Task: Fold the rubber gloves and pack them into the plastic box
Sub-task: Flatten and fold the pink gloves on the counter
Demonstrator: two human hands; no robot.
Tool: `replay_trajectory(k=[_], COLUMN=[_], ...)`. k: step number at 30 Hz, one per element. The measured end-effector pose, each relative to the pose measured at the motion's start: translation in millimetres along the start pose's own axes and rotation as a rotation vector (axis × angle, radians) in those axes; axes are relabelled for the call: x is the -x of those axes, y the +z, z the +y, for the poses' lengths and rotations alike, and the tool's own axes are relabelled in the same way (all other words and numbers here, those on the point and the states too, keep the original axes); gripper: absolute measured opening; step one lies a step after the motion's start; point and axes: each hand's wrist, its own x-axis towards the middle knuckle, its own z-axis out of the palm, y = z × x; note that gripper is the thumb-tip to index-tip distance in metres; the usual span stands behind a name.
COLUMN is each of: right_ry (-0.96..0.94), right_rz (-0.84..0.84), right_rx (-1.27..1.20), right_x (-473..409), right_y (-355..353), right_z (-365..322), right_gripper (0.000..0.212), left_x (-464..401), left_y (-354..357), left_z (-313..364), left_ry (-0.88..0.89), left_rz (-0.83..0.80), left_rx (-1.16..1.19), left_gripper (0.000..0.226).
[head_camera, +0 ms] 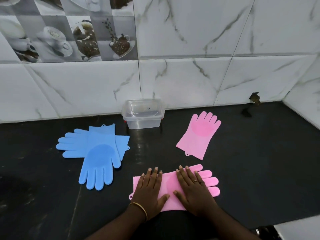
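A pink rubber glove [207,182] lies flat near the front edge of the black counter, fingers pointing right. My left hand [149,189] presses flat on its cuff end. Over its palm my right hand [194,189] lies flat, fingers straight. A second pink glove [199,135] lies farther back on the right, fingers pointing away. Two blue gloves [98,149] lie crossed on the left, one on top of the other. The clear plastic box [143,122] stands against the wall at the back, with its clear lid resting on top.
The black counter [259,170] ends at marble wall tiles behind and on the right. A small hole in the tiles [254,97] sits at the back right corner. The counter's front edge runs just below my forearms.
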Motion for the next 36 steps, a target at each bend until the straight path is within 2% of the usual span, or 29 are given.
replay_trajectory(k=[3,7,11,14,16,20,22,25,29,31,33,36], right_ry=[0.016,0.137,0.34,0.534,0.67,0.838,0.885,0.962,0.933,0.892,0.863,0.835], right_rz=[-0.013,0.096,0.203,0.307,0.34,0.351,0.32,0.221,0.103,0.1,0.132,0.127], right_rx=[-0.144,-0.5,-0.818,-0.937,-1.026,-1.382,-1.54,-1.567,-1.452,-1.454,-1.478,-1.563], right_x=[-4.8,-21.3,-51.8,-77.5,-97.5,-142.9,-165.3,-195.2,-227.9,-240.1,-247.2,-247.9], right_y=[-1.9,-28.2,-60.0,-78.6,-88.6,-102.4,-107.0,-110.8,-112.3,-111.7,-111.3,-110.9], right_z=[3.9,28.7,82.1,133.8,171.1,229.2,244.8,256.1,256.1,253.2,249.6,242.6], right_gripper=[0.076,0.065,0.045,0.039,0.044,0.072,0.082,0.082,0.06,0.038,0.026,0.04], left_x=[-10.3,-48.0,-109.3,-150.8,-175.1,-213.3,-221.3,-226.9,-229.6,-227.8,-224.5,-217.6], left_y=[-6.3,-30.6,-51.3,-63.5,-67.5,-65.2,-63.4,-65.8,-70.2,-74.1,-79.6,-87.5], left_z=[7.2,32.1,58.7,71.0,77.2,82.0,79.3,77.9,80.5,82.2,82.2,77.8], left_ry=[-0.072,-0.146,-0.274,-0.417,-0.526,-0.782,-0.824,-0.798,-0.791,-0.805,-0.84,-0.956], left_rz=[-0.01,0.058,0.083,0.058,0.084,0.1,0.05,-0.07,-0.078,-0.023,0.039,0.139], left_rx=[0.062,0.136,0.351,0.574,0.667,0.876,0.855,0.747,0.841,0.974,1.188,1.479], left_gripper=[0.094,0.092,0.069,0.045,0.036,0.059,0.054,0.033,0.016,0.012,0.008,0.006])
